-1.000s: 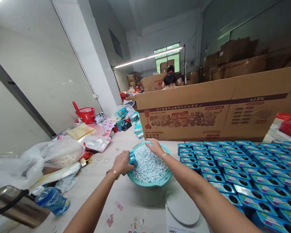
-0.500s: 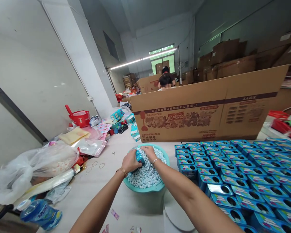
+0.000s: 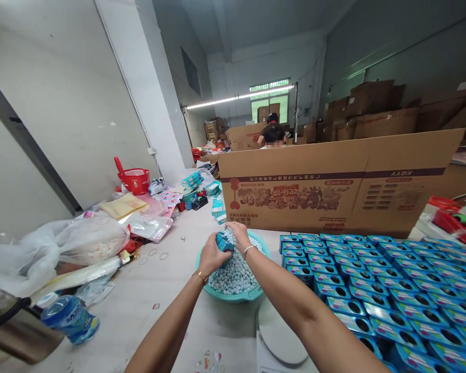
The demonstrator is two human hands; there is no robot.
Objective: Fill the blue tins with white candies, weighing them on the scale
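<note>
A teal basin (image 3: 233, 298) full of small white pellets (image 3: 238, 274) sits on the table in front of me. Over its left side, my left hand (image 3: 212, 254) grips a small blue tin (image 3: 224, 242) by its sides, thumb toward me. My right hand (image 3: 239, 237) is curled at the tin's far right edge, with white pellets heaped between its fingers and the tin. Its fingertips are partly hidden. Many more blue tins (image 3: 334, 278) with round holes in their tops stand in rows to the right.
Behind the basin stands a large cardboard box (image 3: 295, 199). A round white scale plate (image 3: 281, 336) lies under my right forearm. On the left are a blue-labelled bottle (image 3: 72, 318), a metal kettle (image 3: 19, 324), plastic bags (image 3: 93, 243) and a red bucket (image 3: 135, 180). People sit beyond the box.
Both hands have risen a little out of the pellets with the blue tin. Pellets now show heaped at the tin's top beside my right hand. The view has shifted slightly.
</note>
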